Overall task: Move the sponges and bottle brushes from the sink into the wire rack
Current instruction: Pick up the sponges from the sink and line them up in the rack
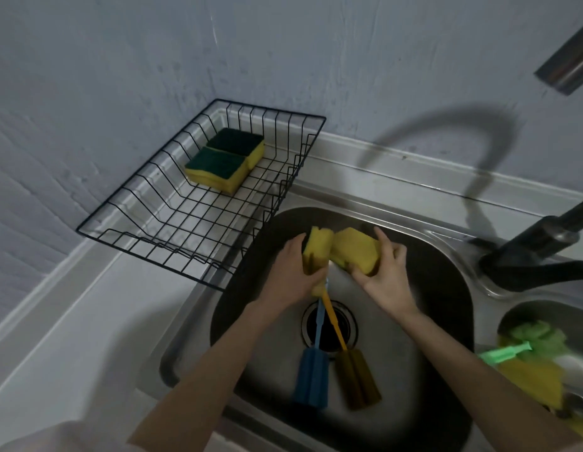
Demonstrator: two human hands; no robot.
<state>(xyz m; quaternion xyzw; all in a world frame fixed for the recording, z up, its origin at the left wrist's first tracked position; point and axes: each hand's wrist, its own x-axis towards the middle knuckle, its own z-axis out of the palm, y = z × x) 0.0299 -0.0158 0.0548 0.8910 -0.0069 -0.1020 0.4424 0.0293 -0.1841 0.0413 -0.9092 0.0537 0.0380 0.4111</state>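
Grips closed: left hand (291, 272) around sponge (316, 247), right hand (386, 272) around another sponge (357, 249).

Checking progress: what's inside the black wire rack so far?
Two yellow sponges with green scouring tops lie side by side in the black wire rack. No brushes are in it. Nothing looks hidden.

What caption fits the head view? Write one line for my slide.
Over the sink, left hand and right hand each grip a yellow sponge; two sponges already sit in the wire rack.

Brushed, dully shining steel sink (424, 243), black coated wire rack (172, 223), porous yellow foam sponges (355, 252).
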